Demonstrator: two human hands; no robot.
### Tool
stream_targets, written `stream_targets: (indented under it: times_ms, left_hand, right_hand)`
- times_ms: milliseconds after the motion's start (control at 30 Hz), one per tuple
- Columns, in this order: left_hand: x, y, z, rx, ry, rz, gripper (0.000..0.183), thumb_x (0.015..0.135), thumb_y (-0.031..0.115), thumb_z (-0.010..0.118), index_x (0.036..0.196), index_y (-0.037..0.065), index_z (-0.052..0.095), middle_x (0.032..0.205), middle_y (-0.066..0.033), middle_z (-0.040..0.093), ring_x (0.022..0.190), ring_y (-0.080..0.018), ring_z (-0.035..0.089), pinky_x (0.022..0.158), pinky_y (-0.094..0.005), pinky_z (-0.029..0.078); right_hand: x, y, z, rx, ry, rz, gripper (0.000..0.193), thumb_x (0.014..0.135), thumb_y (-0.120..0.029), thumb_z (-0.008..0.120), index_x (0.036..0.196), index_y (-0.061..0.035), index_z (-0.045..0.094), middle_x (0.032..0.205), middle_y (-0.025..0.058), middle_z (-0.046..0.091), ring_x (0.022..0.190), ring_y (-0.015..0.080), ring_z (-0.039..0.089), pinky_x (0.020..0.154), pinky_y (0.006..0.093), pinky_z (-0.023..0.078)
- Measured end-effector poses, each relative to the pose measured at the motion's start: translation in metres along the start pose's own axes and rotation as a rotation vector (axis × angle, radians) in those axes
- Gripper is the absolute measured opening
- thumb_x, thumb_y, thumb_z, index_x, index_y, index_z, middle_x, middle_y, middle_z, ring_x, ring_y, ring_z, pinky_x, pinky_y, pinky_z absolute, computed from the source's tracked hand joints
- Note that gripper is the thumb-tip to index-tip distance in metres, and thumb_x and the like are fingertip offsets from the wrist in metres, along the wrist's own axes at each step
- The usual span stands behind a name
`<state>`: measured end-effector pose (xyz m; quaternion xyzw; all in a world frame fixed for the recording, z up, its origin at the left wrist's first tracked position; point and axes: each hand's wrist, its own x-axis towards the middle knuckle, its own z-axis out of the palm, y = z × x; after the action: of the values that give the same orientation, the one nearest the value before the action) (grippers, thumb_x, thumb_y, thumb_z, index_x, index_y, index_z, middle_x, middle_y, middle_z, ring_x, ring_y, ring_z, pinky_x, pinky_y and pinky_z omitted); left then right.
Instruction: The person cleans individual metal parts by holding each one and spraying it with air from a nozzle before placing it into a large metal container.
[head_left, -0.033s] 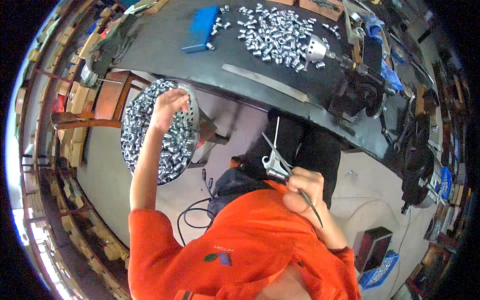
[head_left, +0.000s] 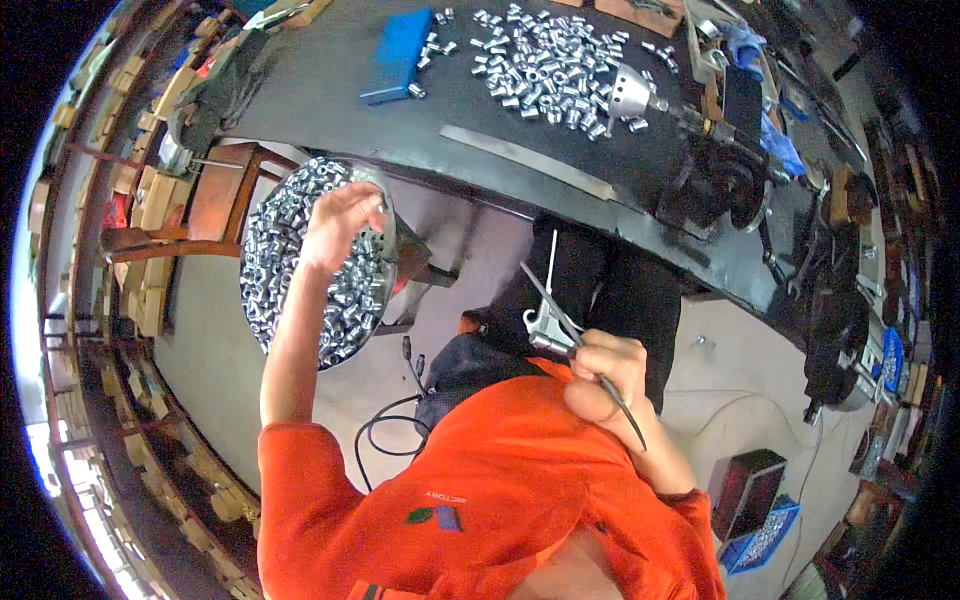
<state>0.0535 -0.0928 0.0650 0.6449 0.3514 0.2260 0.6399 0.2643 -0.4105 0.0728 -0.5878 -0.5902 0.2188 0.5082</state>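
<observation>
My left hand (head_left: 342, 220) is over a round metal basin (head_left: 390, 240) heaped with small shiny metal sleeves (head_left: 275, 265). Its thumb and fingers are bent together in a pinch; whatever lies between the fingertips is too small to make out. In front of my torso, my right hand (head_left: 607, 375) is closed around a slim dark tapered file (head_left: 625, 412), whose ends stick out on both sides of the fist. A silver air blow gun (head_left: 546, 328) with a thin straight nozzle lies against the file, its rear end hidden at my fingers.
On the dark workbench (head_left: 340, 100) lie a pile of metal sleeves (head_left: 550, 70), a blue box (head_left: 398, 55) and a flat metal strip (head_left: 525, 160). A machine with a perforated cone (head_left: 630, 92) stands to the right. A wooden chair (head_left: 222, 205) and black hose (head_left: 385, 405) are nearby.
My left hand has shifted very slightly down and to the right over the basin. The right hand with the file and blow gun looks almost unmoved.
</observation>
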Motion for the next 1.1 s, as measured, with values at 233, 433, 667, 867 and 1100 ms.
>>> stream_targets:
  times_ms: [233, 433, 667, 867, 1100]
  left_hand:
    - [-0.073, 0.019, 0.102, -0.193, -0.469, -0.106, 0.028, 0.084, 0.014, 0.066, 0.105, -0.004, 0.058, 0.096, -0.0106, 0.065, 0.087, -0.0203, 0.064, 0.079, -0.0318, 0.051]
    - [-0.071, 0.024, 0.113, 0.296, -0.455, 0.311, 0.023, 0.075, 0.002, 0.070, 0.096, -0.002, 0.061, 0.093, -0.0092, 0.064, 0.086, -0.0162, 0.062, 0.075, -0.0281, 0.050]
    - [-0.072, 0.042, 0.127, 0.675, -0.508, 0.602, 0.022, 0.069, 0.002, 0.070, 0.088, 0.000, 0.060, 0.084, -0.0099, 0.058, 0.079, -0.0268, 0.059, 0.069, -0.0363, 0.048]
    - [-0.072, 0.044, 0.145, 0.981, -0.611, 0.867, 0.021, 0.068, 0.007, 0.064, 0.086, -0.001, 0.056, 0.084, -0.0131, 0.052, 0.083, -0.0329, 0.055, 0.083, -0.0429, 0.046]
    - [-0.061, 0.040, 0.137, 0.541, -0.581, 0.407, 0.023, 0.079, 0.009, 0.066, 0.098, -0.003, 0.059, 0.081, -0.0092, 0.060, 0.074, -0.0214, 0.060, 0.069, -0.0320, 0.050]
  right_hand:
    - [0.012, 0.000, 0.001, 0.067, -0.053, -0.024, 0.028, 0.062, -0.017, 0.065, 0.059, -0.0057, 0.040, 0.058, 0.0097, 0.038, 0.049, 0.0296, 0.044, 0.044, 0.0376, 0.033]
    - [0.011, -0.001, 0.000, 0.037, -0.042, 0.009, 0.025, 0.060, -0.014, 0.066, 0.061, -0.0065, 0.042, 0.059, 0.0099, 0.041, 0.050, 0.0306, 0.047, 0.045, 0.0393, 0.036]
    - [0.010, 0.004, 0.013, -0.145, -0.071, 0.060, 0.018, 0.059, -0.015, 0.065, 0.063, -0.0068, 0.050, 0.060, 0.0112, 0.048, 0.050, 0.0324, 0.052, 0.045, 0.0436, 0.042]
    - [0.011, 0.002, 0.019, -0.195, -0.069, 0.123, 0.016, 0.059, -0.014, 0.064, 0.063, -0.0057, 0.051, 0.062, 0.0132, 0.053, 0.053, 0.0333, 0.054, 0.047, 0.0440, 0.044]
    - [0.007, 0.004, 0.010, -0.068, -0.025, 0.146, 0.016, 0.059, -0.012, 0.062, 0.063, -0.0046, 0.048, 0.061, 0.0131, 0.050, 0.055, 0.0334, 0.053, 0.049, 0.0428, 0.042]
